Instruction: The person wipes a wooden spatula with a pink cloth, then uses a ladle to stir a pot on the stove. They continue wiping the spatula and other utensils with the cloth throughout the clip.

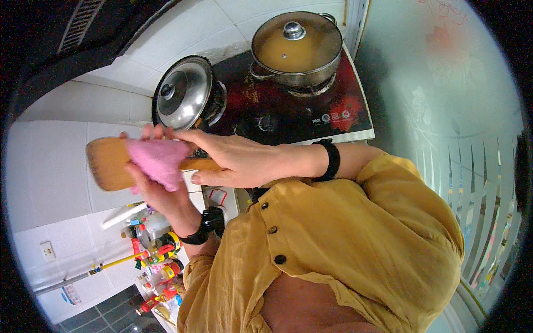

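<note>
A wooden spatula [107, 164] lies across both hands, its broad blade pointing left. My left hand [160, 200] holds a pink cloth [160, 160] wrapped around the spatula near the base of the blade; cloth and fingertips are blurred. My right hand [237, 160] is around the spatula's handle [200, 164], with the thumb below it. Some fingers are hidden behind the cloth and handle. Just beyond the hands, a wok or pan with a domed metal and glass lid [187, 93] stands tilted in view on the left burner.
A steel pot [306, 75] with a fogged glass lid stands on the right burner of the black and red gas hob [250, 95]. Bottles and jars [166, 272] crowd the counter at lower left. A frosted glass panel [416, 104] rises at right, a dark range hood [83, 54] at upper left.
</note>
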### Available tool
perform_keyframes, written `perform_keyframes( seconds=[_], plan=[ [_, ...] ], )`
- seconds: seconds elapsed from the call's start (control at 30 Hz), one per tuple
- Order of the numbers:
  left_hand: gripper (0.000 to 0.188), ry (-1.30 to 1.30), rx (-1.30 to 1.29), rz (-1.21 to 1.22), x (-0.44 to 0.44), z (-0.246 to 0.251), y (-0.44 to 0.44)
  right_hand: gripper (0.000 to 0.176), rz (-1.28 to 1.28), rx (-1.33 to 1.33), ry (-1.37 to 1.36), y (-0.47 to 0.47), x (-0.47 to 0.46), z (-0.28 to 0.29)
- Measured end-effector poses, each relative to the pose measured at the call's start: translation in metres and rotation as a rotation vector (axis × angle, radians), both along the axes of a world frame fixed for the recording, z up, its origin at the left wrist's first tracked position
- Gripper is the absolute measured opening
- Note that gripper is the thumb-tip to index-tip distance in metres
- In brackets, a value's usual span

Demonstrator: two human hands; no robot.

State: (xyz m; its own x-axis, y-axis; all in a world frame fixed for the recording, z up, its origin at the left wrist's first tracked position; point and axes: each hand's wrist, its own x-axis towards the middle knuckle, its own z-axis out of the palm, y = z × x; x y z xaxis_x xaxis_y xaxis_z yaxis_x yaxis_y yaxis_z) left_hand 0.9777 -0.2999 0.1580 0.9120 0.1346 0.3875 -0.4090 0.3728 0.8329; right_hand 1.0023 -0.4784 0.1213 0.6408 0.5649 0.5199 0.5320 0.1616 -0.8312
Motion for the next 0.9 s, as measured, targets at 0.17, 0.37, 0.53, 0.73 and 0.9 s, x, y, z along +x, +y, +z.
perform_keyframes(
  seconds=[0.17,0.37,0.53,0.73,0.9],
  plan=[
    [0.055,-0.143,-0.14,-0.04,0.004,0.025,0.027,0.03,0.208,-0.254,0.219,-0.008,-0.002,-0.017],
    [0.031,0.072,0.166,0.311,0.001,-0.024,-0.039,0.023,-0.159,0.092,0.048,0.01,-0.005,-0.015],
    [0.02,0.059,-0.035,-0.035,0.004,-0.014,-0.023,0.024,0.299,-0.008,0.586,0.005,-0.007,-0.015],
    [0.035,0.074,-0.138,-0.439,-0.006,-0.002,-0.017,0.029,0.312,-0.072,0.193,0.006,-0.015,-0.024],
    [0.031,0.052,0.306,0.151,-0.017,-0.019,-0.031,0.029,0.038,-0.063,0.055,0.004,-0.011,-0.037]
  ],
)
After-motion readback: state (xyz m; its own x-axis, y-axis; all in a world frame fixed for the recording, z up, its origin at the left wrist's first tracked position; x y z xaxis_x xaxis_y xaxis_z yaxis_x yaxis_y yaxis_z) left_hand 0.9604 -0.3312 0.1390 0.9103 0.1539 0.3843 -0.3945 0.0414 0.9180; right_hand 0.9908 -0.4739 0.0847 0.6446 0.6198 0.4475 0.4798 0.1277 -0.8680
